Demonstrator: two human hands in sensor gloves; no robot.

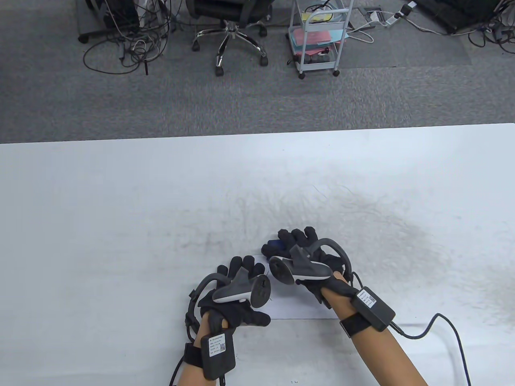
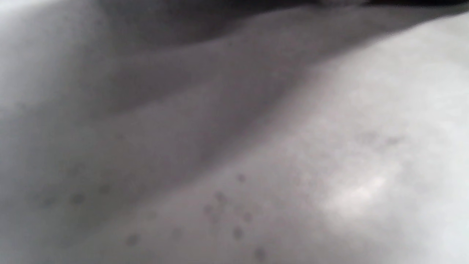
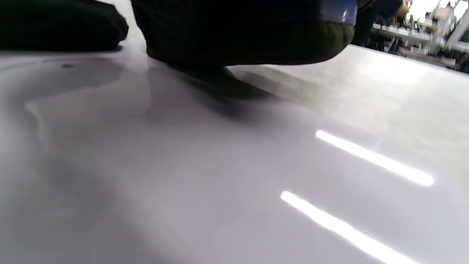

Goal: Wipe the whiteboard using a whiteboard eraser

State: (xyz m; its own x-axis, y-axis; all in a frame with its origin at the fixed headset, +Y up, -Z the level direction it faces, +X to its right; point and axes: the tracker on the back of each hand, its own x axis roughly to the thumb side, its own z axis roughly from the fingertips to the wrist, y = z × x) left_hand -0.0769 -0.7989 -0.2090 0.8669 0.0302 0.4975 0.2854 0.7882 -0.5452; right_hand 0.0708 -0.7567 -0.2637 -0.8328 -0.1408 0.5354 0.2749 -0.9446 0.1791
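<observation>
A small white whiteboard (image 1: pixel 297 307) lies flat on the table near its front edge, mostly covered by both hands. My right hand (image 1: pixel 299 249) grips a blue-topped whiteboard eraser (image 1: pixel 273 244) and holds it down at the board's far edge. In the right wrist view the eraser's dark felt (image 3: pixel 238 44) touches the glossy board (image 3: pixel 220 165), and its blue top (image 3: pixel 337 11) shows above. My left hand (image 1: pixel 241 275) rests on the board's left part with its fingers stretched forward and holds nothing. The left wrist view is a grey blur.
The white table (image 1: pixel 120 201) carries grey smudges around the hands and to the right. A cable (image 1: pixel 450 333) runs from my right wrist across the front right of the table. An office chair (image 1: pixel 231 32) and a cart (image 1: pixel 320 36) stand on the floor beyond the table.
</observation>
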